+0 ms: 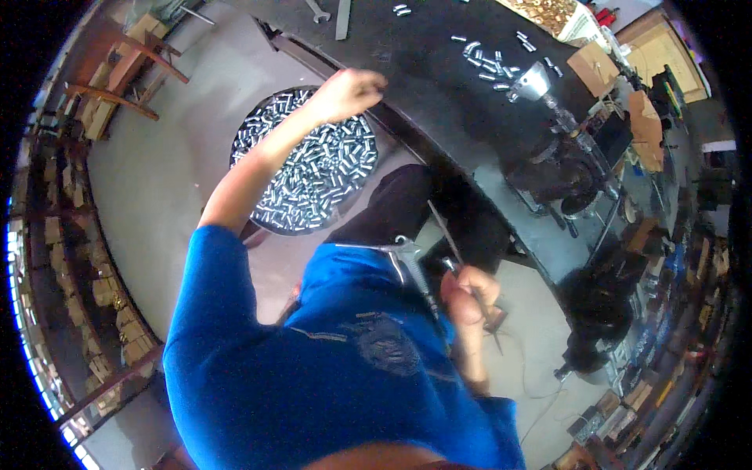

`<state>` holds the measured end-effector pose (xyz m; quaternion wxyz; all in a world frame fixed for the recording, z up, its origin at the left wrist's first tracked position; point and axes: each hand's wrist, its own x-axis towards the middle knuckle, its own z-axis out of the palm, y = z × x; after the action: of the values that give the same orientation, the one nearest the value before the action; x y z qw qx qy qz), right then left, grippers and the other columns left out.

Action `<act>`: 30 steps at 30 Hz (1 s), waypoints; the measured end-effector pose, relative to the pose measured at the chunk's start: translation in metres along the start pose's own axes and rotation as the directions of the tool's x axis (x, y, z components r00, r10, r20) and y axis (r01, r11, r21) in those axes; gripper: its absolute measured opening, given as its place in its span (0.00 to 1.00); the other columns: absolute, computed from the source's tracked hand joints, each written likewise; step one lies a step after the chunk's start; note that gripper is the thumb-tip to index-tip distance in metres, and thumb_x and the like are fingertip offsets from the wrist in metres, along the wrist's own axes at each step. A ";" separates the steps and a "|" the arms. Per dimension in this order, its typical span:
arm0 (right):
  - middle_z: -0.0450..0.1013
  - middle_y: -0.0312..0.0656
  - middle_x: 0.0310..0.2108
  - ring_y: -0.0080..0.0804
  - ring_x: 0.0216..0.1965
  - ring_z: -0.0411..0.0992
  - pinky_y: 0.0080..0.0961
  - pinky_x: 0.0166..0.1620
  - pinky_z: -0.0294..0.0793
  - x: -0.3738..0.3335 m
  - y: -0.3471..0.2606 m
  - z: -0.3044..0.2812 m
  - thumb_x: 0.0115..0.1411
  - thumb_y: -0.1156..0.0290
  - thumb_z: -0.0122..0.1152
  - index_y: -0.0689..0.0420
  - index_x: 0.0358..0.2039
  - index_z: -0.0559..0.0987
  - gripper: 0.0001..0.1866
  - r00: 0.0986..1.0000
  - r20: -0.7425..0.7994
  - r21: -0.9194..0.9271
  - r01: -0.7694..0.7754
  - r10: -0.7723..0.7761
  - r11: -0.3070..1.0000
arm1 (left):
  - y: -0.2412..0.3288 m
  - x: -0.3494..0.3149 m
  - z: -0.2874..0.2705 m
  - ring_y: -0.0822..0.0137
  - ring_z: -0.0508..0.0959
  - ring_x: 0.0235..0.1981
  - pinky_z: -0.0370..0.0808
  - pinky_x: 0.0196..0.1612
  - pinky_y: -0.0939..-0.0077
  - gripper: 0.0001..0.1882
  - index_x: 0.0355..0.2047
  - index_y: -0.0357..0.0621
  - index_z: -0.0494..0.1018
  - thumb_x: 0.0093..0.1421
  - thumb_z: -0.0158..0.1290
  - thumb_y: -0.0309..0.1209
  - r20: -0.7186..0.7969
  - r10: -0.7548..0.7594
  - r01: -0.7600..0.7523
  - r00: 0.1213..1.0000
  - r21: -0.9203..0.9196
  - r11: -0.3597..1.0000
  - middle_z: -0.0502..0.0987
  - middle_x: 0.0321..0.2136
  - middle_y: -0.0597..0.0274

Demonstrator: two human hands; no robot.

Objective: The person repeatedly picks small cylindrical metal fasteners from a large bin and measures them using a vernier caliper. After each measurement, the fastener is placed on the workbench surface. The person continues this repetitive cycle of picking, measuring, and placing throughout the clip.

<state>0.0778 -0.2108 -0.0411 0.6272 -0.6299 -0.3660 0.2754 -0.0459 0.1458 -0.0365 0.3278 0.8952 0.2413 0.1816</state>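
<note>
My left hand (pixel 348 95) is raised over the bench's near edge, beside a round tub (pixel 234 141) full of short shiny metal sleeves (pixel 313 180). Its fingers are curled together, slightly blurred, and whatever they may hold is hidden. Low in front of me, my right hand (pixel 470 296) is closed around a thin metal rod (pixel 444 227) that points up and away. A small shiny metal piece (pixel 450 265) shows at those fingers. Left of that hand, an air blow gun (pixel 407 257) with a slim nozzle lies against my blue shirt.
On the dark bench (pixel 423 78) are loose sleeves (pixel 489 64), a wrench (pixel 317 11) and a flat metal bar (pixel 343 19). A dark machine (pixel 560 168) with a silvery funnel-shaped part (pixel 533 81) stands at right. A wooden stool (pixel 125 74) is far left; shelves (pixel 86 313) line the left side.
</note>
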 end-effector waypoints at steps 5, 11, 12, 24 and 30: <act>0.50 0.30 0.10 0.19 0.14 0.50 0.17 0.19 0.52 0.007 -0.014 0.011 0.36 0.91 0.51 0.55 0.10 0.55 0.18 0.998 0.062 0.053 -0.029 0.026 0.998 | -0.048 -0.109 0.021 0.53 0.77 0.32 0.73 0.36 0.61 0.15 0.39 0.47 0.74 0.50 0.52 0.35 0.195 -0.309 0.219 0.931 0.380 0.899 0.77 0.29 0.52; 0.49 0.30 0.10 0.18 0.15 0.50 0.16 0.19 0.54 0.009 -0.012 0.009 0.35 0.91 0.49 0.56 0.10 0.55 0.17 0.987 0.148 -0.016 0.060 -0.057 0.998 | -0.078 -0.143 0.051 0.52 0.77 0.35 0.73 0.39 0.58 0.13 0.33 0.47 0.73 0.50 0.54 0.38 0.081 -0.540 0.443 0.838 0.479 0.758 0.77 0.31 0.51; 0.49 0.30 0.10 0.18 0.15 0.49 0.16 0.19 0.54 0.008 -0.013 0.010 0.35 0.91 0.49 0.56 0.10 0.55 0.17 0.991 0.134 0.006 0.022 -0.023 1.000 | -0.079 -0.143 0.051 0.52 0.77 0.35 0.73 0.38 0.58 0.13 0.33 0.46 0.73 0.50 0.53 0.39 0.042 -0.554 0.467 0.831 0.487 0.738 0.76 0.31 0.51; 0.50 0.31 0.11 0.19 0.14 0.50 0.17 0.19 0.50 0.010 -0.025 0.015 0.38 0.84 0.48 0.57 0.10 0.55 0.13 0.969 0.231 0.183 -0.132 0.088 0.974 | -0.091 -0.138 0.072 0.51 0.78 0.33 0.74 0.36 0.58 0.16 0.35 0.43 0.70 0.51 0.50 0.40 -0.063 -0.630 0.531 0.774 0.607 0.591 0.76 0.31 0.49; 0.50 0.32 0.11 0.19 0.15 0.50 0.18 0.18 0.49 0.006 -0.015 0.011 0.39 0.82 0.48 0.56 0.11 0.53 0.14 0.978 0.192 0.139 -0.104 0.076 0.985 | -0.085 -0.151 0.073 0.52 0.78 0.31 0.74 0.34 0.57 0.11 0.31 0.43 0.70 0.51 0.48 0.36 -0.087 -0.580 0.508 0.810 0.597 0.621 0.76 0.30 0.49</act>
<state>0.0708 -0.2008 -0.0265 0.6223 -0.5690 -0.3723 0.3878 -0.1603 0.0831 -0.1713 0.0833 0.8441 0.5260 -0.0630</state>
